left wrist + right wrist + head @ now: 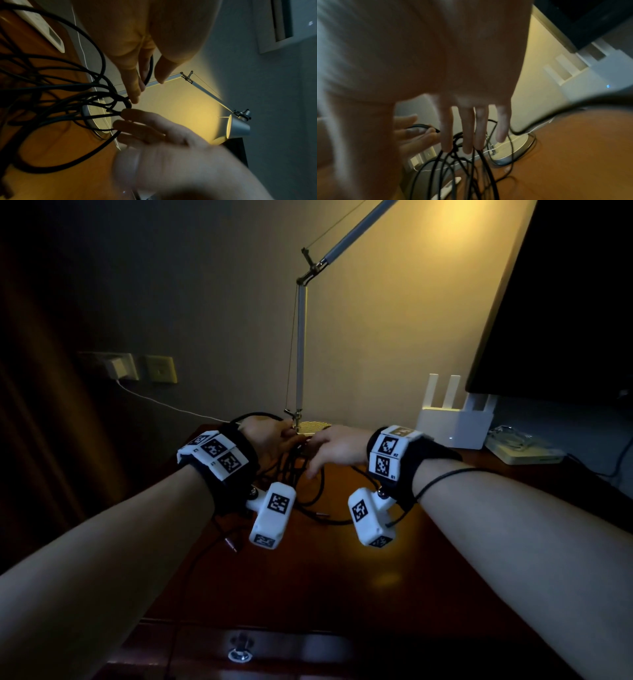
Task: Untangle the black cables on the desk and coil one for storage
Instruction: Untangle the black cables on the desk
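Observation:
A tangle of black cables [301, 484] lies on the dark wooden desk [342, 577], in front of the lamp base. My left hand [270, 436] is raised over the tangle's far side. In the left wrist view it [144, 81] pinches one black cable strand [148, 70] between thumb and fingers. My right hand [322, 453] reaches in from the right with straight, spread fingers [467, 135]. Their tips touch the top of the cable bundle [462, 169], and strands run between them. Loose plug ends [231, 544] lie near the desk's left side.
A desk lamp's round base [313, 428] and upright arm stand right behind the hands. A white router [452, 422] and a flat white box [524, 450] sit at the right under a dark monitor [565, 302]. A white power strip [42, 27] lies by the cables.

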A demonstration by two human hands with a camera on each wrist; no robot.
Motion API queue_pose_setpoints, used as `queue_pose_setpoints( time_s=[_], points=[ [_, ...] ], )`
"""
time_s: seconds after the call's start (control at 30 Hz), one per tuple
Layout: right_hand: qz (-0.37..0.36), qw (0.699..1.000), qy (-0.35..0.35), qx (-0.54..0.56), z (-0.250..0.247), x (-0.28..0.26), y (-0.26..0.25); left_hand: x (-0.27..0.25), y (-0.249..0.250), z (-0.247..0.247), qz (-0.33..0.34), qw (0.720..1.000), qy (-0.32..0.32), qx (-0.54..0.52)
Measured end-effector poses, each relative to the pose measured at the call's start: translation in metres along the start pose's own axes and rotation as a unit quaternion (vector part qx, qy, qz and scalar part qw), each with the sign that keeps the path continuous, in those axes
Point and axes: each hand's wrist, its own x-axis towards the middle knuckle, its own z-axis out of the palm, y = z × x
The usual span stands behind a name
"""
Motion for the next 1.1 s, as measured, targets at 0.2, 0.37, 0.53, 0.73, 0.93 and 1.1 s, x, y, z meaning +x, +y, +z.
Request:
queue_pose_setpoints(
  time_s=[0.2,0.37,0.53,0.73,0.93,1.1],
  points=[
    [0.02,0.993,-0.036,-0.108,0.013,-0.001,0.002,-0.007,0.005,0.001,0.018,0.992,0.04,-0.115],
    [0.04,0.988,0.062,-0.138,0.026,0.005,0.007,-0.016,0.007,-0.001,0.022,0.997,0.025,-0.063],
    [0.089,0.99,0.083,-0.071,0.031,0.016,0.016,-0.018,0.012,-0.013,0.009,0.998,0.033,-0.047],
    [0.043,0.995,0.067,0.068,0.021,0.019,-0.002,-0.018,0.016,-0.014,-0.022,0.998,0.045,0.04],
    [0.036,0.993,0.087,0.066,0.022,0.024,-0.008,-0.027,0.015,-0.01,-0.036,0.989,0.0,0.143],
    [0.0,0.986,0.16,0.057,0.019,0.029,-0.006,-0.028,0.015,-0.003,-0.061,0.983,-0.007,0.17]
  ],
)
